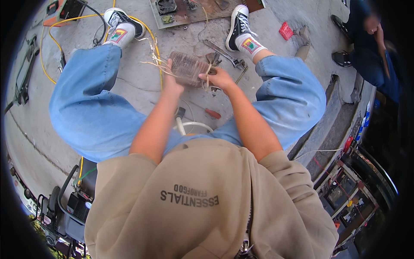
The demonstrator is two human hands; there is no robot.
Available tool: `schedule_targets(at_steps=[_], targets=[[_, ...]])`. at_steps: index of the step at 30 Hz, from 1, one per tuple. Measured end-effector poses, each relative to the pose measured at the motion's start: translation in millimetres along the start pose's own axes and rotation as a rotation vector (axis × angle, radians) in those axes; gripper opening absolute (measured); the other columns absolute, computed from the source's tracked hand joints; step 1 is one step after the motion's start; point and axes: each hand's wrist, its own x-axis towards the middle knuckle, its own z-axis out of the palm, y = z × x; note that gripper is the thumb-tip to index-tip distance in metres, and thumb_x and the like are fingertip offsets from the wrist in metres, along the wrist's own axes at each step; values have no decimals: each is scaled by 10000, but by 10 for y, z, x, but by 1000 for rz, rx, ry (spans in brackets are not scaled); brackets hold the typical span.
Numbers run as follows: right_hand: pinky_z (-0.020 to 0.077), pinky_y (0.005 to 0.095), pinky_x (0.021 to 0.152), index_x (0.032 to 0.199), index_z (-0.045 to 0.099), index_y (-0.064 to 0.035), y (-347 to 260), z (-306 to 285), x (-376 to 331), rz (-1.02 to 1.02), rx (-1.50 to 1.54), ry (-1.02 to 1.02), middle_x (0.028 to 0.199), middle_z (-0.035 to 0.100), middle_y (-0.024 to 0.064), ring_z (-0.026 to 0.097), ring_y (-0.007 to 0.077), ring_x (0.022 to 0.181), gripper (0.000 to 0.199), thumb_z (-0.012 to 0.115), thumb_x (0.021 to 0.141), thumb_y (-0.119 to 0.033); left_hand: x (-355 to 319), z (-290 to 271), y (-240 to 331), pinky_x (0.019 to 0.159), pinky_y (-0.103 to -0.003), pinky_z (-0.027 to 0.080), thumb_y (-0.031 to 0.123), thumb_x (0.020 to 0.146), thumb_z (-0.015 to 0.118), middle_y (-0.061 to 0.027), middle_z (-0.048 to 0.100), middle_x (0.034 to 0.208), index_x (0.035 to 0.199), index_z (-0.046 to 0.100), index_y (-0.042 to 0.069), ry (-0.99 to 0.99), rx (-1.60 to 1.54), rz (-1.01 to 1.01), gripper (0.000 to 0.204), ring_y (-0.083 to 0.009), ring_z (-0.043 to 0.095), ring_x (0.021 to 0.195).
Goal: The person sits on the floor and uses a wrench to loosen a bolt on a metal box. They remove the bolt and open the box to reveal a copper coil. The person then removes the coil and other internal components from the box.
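Between my knees, above the concrete floor, I hold a brown ribbed block (187, 68) with pale loose strands (154, 60) sticking out at its left end; its exact kind I cannot make out. My left hand (172, 82) is closed on the block's left side, its fingers mostly hidden and slightly blurred. On the right end, my right hand (221, 79) grips with thumb and fingers, close to a pale strip tied or looped there. Just beyond lies a long metal wrench (222, 52). Nearer to me a screwdriver with a red handle (212, 113) rests on the floor.
A metal plate (185, 19) with parts on it lies ahead. Yellow cable (146, 26) runs past my left shoe to an orange machine (64, 12). Red packet (285, 30) lies right of my shoe. Another person (375, 56) is at the far right, beside a concrete step (323, 125).
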Motion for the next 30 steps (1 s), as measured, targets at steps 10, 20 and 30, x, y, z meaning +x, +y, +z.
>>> schedule_targets(at_steps=[10,20,30], targets=[[488,296,550,870,642,58,-385,141,-358,6,-299,-68,675,638,97,604,168,584,348,761,602,-130,123,-62,118,1003,-535,421,523,905,556,-104,569,1287,1269,555,109,352,168,120,552,-312,557,1162],[396,302,427,751,640,53,-144,299,-173,114,45,-153,608,604,94,557,171,499,139,691,656,-35,-624,584,605,809,-321,542,175,946,508,-165,639,1096,1164,516,-44,220,613,506,309,-253,656,994],[506,356,846,1029,693,1,445,-109,529,86,-164,155,1014,697,173,661,292,980,458,757,658,-260,489,-660,547,662,-253,492,101,888,549,-124,654,974,1096,627,-49,290,1279,438,269,-164,625,823]])
